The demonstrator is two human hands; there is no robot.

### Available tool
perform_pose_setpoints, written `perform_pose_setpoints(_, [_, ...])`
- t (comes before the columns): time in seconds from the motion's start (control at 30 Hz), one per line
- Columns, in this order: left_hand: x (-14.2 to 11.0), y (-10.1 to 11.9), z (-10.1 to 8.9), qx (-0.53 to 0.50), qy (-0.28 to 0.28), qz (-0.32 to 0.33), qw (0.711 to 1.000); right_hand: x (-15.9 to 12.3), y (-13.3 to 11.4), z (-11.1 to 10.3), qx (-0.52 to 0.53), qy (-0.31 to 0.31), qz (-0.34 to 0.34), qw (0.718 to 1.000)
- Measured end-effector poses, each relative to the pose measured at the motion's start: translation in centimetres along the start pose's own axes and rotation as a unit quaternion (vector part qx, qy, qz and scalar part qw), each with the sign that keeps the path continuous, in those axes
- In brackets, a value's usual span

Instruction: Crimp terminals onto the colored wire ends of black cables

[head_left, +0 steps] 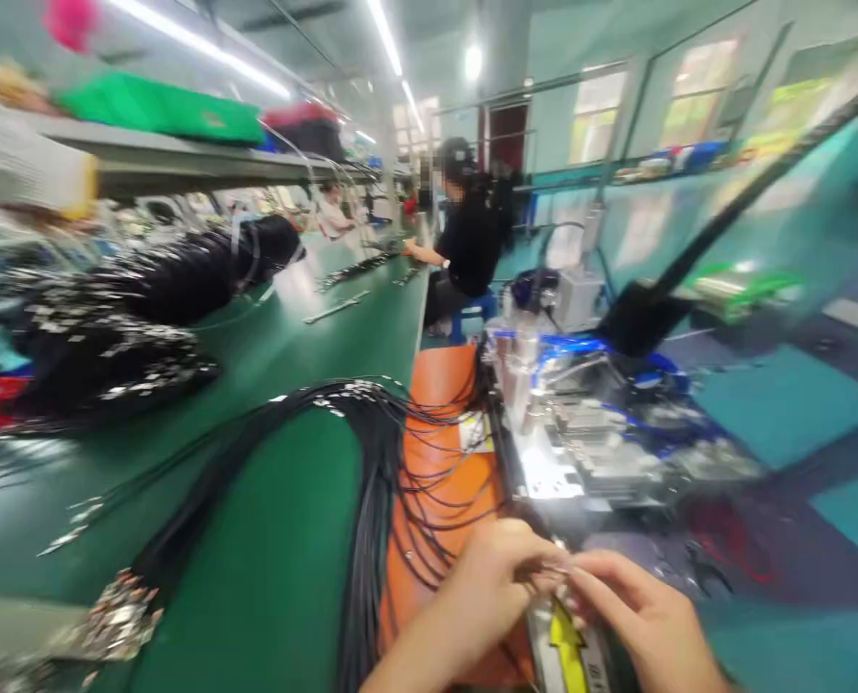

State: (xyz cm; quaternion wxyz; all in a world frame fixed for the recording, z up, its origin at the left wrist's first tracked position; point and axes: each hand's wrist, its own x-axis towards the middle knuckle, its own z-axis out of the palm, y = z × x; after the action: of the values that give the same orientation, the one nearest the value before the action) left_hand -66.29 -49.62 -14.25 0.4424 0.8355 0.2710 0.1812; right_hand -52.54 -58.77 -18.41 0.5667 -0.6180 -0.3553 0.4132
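My left hand and my right hand meet at the bottom of the view, fingers pinched together over a small metal part on a thin black wire. What exactly they pinch is smeared by motion. A thick bundle of black cables with metal ends runs beside my left hand across the green bench and an orange mat. Just behind my hands stands a metal machine with blue parts.
Piles of black cables lie at the left on the bench. A shelf above holds green and red bins. A seated person in black works further down the line. A black lever slants up at the right. A yellow arrow label lies under my hands.
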Motion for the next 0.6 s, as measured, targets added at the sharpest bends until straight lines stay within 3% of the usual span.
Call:
perform_pose_setpoints(0.23, [0.6, -0.9, 0.4, -0.115, 0.061, -0.108, 0.986, 1.1, -0.6, 1.5, 0.129, 0.001, 0.056, 0.99])
perform_pose_setpoints(0.6, [0.4, -0.6, 0.7, -0.119, 0.064, -0.117, 0.984, 1.1, -1.2, 1.7, 0.11, -0.021, 0.062, 0.992])
